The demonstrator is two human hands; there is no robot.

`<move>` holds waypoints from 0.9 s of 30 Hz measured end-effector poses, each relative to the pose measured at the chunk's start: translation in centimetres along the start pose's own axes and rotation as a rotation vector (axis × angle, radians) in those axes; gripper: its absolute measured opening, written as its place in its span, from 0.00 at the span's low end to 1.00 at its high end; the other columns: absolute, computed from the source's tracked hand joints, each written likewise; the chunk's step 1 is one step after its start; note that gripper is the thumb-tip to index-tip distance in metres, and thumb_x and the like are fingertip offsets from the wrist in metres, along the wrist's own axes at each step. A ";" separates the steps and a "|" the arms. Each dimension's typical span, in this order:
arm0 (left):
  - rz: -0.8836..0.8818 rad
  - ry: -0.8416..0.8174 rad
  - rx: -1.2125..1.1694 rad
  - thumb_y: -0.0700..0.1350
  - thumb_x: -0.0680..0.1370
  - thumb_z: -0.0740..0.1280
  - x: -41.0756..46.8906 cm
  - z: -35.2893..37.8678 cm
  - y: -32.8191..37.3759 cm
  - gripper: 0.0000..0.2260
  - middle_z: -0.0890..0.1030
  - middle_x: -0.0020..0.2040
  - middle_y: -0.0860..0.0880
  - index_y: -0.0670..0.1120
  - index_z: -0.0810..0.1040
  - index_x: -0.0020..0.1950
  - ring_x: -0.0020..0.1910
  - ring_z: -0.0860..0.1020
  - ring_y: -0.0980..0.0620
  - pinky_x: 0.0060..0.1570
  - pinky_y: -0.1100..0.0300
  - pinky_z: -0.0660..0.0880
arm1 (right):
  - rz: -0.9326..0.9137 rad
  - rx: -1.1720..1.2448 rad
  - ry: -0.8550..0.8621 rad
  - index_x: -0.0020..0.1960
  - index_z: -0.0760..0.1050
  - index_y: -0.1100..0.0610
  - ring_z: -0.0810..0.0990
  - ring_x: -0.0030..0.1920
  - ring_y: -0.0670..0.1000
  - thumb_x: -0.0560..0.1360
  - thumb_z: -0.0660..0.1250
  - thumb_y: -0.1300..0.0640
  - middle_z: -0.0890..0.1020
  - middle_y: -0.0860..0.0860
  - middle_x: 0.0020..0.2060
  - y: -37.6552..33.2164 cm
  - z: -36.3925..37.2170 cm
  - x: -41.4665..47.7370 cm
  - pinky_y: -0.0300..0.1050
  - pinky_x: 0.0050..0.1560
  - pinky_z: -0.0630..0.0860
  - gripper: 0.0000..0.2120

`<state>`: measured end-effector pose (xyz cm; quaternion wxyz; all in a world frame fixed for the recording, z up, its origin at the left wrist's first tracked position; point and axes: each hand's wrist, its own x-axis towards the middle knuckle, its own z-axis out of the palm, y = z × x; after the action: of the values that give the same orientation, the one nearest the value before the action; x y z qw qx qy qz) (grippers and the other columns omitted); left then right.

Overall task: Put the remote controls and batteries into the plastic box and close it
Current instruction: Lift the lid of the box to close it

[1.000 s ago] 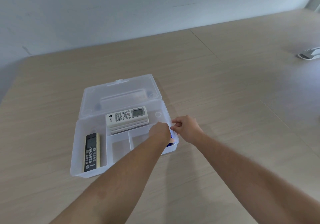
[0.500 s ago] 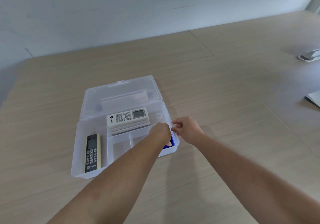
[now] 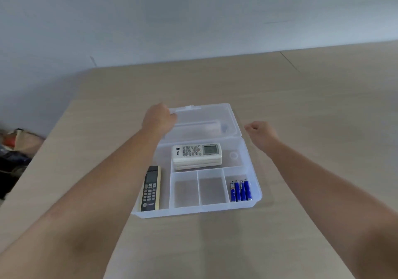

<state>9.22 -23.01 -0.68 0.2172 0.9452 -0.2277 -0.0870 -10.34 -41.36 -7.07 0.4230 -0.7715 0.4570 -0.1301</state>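
Observation:
A clear plastic box (image 3: pixel 195 211) lies open on the wooden table, its lid (image 3: pixel 228 117) flat behind it. White remotes (image 3: pixel 197 152) are stacked in the back compartment. A black and cream remote (image 3: pixel 151 188) lies in the left compartment. Several blue batteries (image 3: pixel 240 190) lie side by side in the front right compartment. My left hand (image 3: pixel 159 119) is at the lid's far left corner, fingers curled over its edge. My right hand (image 3: pixel 259 134) hovers just right of the lid, fingers loosely curled and holding nothing.
The box's two middle front compartments (image 3: pixel 199 187) hold nothing. The table's left edge (image 3: pixel 43 147) drops off to dark clutter on the floor (image 3: pixel 13 149). A pale wall runs behind the table.
Both hands left the front right compartment, where the batteries now lie. The left hand went to the lid's far left corner, the right to the lid's right side. The camera view shifted left.

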 end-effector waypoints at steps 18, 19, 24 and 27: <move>-0.556 0.029 -0.882 0.60 0.80 0.55 2.5 5.3 -9.7 0.28 0.74 0.66 0.44 0.42 0.67 0.72 0.65 0.72 0.42 0.63 0.52 0.67 | 0.220 0.429 0.140 0.34 0.67 0.57 0.59 0.32 0.50 0.77 0.55 0.56 0.64 0.52 0.32 1.1 6.7 4.2 0.44 0.33 0.54 0.13; -0.549 0.035 -0.924 0.60 0.80 0.53 2.5 5.0 -9.8 0.28 0.74 0.65 0.44 0.42 0.67 0.72 0.64 0.73 0.43 0.63 0.52 0.67 | 0.219 0.466 0.143 0.35 0.69 0.58 0.62 0.35 0.50 0.77 0.55 0.54 0.67 0.53 0.35 1.0 6.6 4.0 0.44 0.34 0.57 0.14; -0.532 -0.041 -1.240 0.63 0.81 0.45 1.2 2.8 -9.5 0.28 0.79 0.55 0.47 0.46 0.77 0.56 0.52 0.77 0.51 0.46 0.60 0.71 | 0.220 0.607 0.102 0.45 0.76 0.50 0.72 0.48 0.51 0.80 0.51 0.45 0.77 0.47 0.46 -0.7 4.6 2.1 0.41 0.46 0.68 0.17; -0.439 -0.113 -1.386 0.66 0.79 0.46 0.2 0.4 -9.8 0.32 0.77 0.58 0.48 0.42 0.74 0.63 0.58 0.75 0.50 0.57 0.60 0.71 | 0.148 0.773 0.001 0.48 0.76 0.52 0.77 0.43 0.45 0.81 0.48 0.44 0.79 0.45 0.43 -3.1 2.2 0.6 0.39 0.46 0.70 0.21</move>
<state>13.13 -15.41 -5.44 0.7312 0.6087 0.0634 -0.3013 -6.92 -39.96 -6.11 0.6902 -0.5205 0.4289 -0.2621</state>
